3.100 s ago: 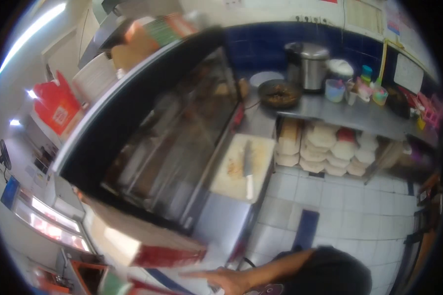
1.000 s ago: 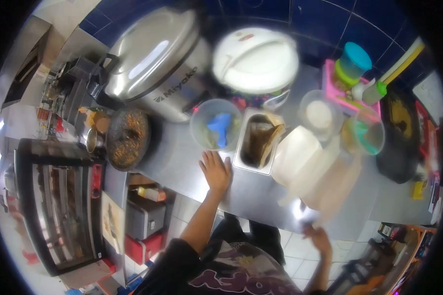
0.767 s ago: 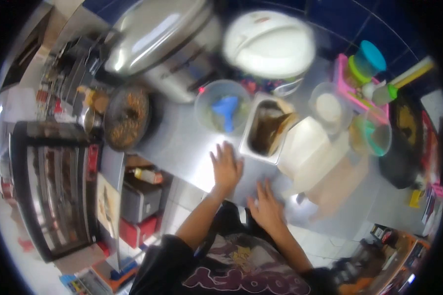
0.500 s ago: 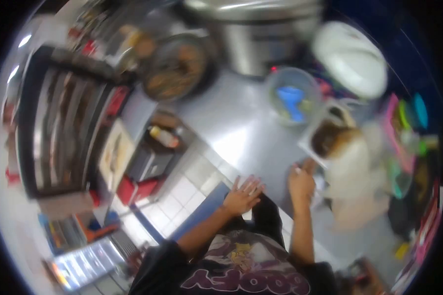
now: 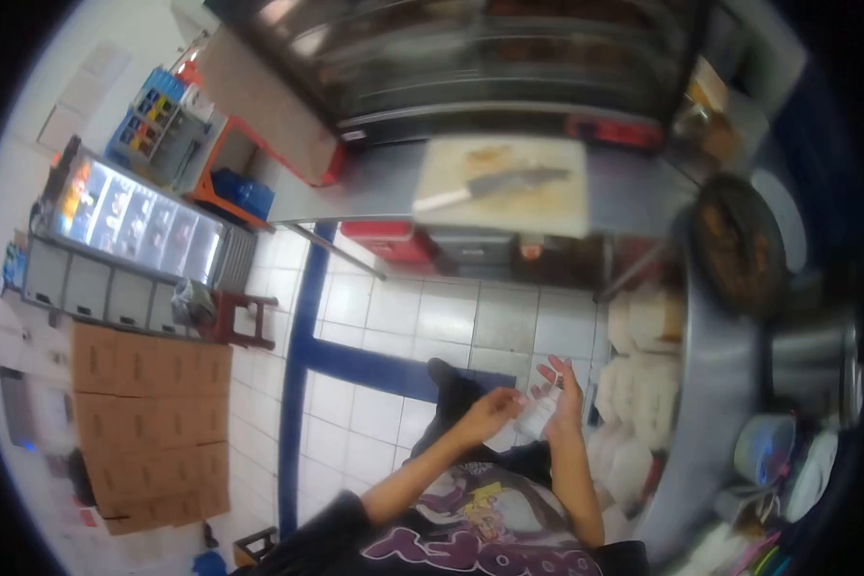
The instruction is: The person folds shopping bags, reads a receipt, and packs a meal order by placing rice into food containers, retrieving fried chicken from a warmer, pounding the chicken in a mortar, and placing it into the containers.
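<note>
In front of my body, my right hand holds a small, clear piece of plastic, which looks like a thin bag. Its thumb and fingers stand up around the top of the plastic. My left hand is close on the left, fingers curled, with the fingertips pinching at the bag's edge. Nothing shows inside the bag. Beyond both hands, a knife with a white handle lies on a stained cutting board on the metal counter.
A display case stands behind the board. On the right counter are a large pan of food and a tub with something blue. White foam containers are stacked below. Brown boxes and a red stool stand left.
My view has swung left, from the side counter to the cutting board. My right hand has left the counter by the containers and now holds plastic; my left hand, spread before, is curled beside it.
</note>
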A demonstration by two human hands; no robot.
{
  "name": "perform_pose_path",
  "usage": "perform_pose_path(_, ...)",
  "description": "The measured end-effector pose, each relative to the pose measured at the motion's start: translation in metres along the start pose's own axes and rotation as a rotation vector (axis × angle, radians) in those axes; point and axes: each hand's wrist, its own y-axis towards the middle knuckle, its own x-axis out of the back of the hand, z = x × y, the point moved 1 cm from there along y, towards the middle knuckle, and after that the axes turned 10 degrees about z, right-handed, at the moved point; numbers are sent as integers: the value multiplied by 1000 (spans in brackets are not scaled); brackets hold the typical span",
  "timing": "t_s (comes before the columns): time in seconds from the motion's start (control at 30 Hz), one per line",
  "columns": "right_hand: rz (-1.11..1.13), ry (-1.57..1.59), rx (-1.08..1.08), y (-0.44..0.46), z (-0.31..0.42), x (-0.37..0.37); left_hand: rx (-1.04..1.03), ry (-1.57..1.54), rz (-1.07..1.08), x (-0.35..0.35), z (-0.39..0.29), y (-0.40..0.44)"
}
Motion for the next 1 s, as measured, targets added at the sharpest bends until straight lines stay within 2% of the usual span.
perform_pose_path(0.07, 22, -3, -13, 42, -23, -66, -53, -31, 8, 51, 3, 12)
perform_pose_path(0.1, 43, 22, -29, 61, -35, -94, -47, 56, -18, 81, 7, 20)
perform_pose_path(0.13, 101, -73, -55, 83, -47, -112, -39, 129, -54, 103, 1, 28)
perform_pose_path(0.17, 102, -129, -77, 108, -62, -134, -50, 75, -78, 133, -4, 31)
perform_pose_path(0.23, 132, -156, -137, 143, -86, -178, 35, 159, -243, 192, -26, 24)
perform_pose_path(0.3, 148, -268, -196, 175, -109, -211, -53, 158, -450, 238, -18, 27)
perform_pose_path(0.4, 377, -558, -348, 214, -136, -257, -6, 49, -546, 294, -15, 19)
perform_pose_path(0.47, 398, -611, -446, 244, -161, -291, 193, 77, -520, 340, -19, 1)
perform_pose_path(0.5, 401, -642, -517, 258, -176, -303, 205, 58, -547, 361, -14, -6)
perform_pose_path(0.57, 417, -723, -572, 312, -187, -299, 260, 57, -739, 390, 8, 2)
perform_pose_path(0.63, 314, -907, -571, 354, -193, -294, 307, -49, -917, 407, 39, 1)
perform_pose_path(0.67, 287, -995, -578, 376, -200, -291, 235, -167, -1044, 415, 83, 6)
perform_pose_path(0.7, 287, -1020, -602, 388, -200, -294, 245, -350, -1045, 423, 111, 5)
perform_pose_path(0.77, 261, -1073, -606, 404, -206, -309, 224, -597, -1123, 459, 69, -17)
perform_pose_path(0.83, 241, -1088, -643, 415, -207, -320, 118, -504, -1213, 502, 48, -26)
perform_pose_path(0.93, 120, -1041, -530, 451, -211, -308, -105, -576, -1226, 591, -35, -47)
perform_pose_path(1.0, 186, -1011, -466, 503, -220, -301, -243, -514, -1234, 676, -68, -41)
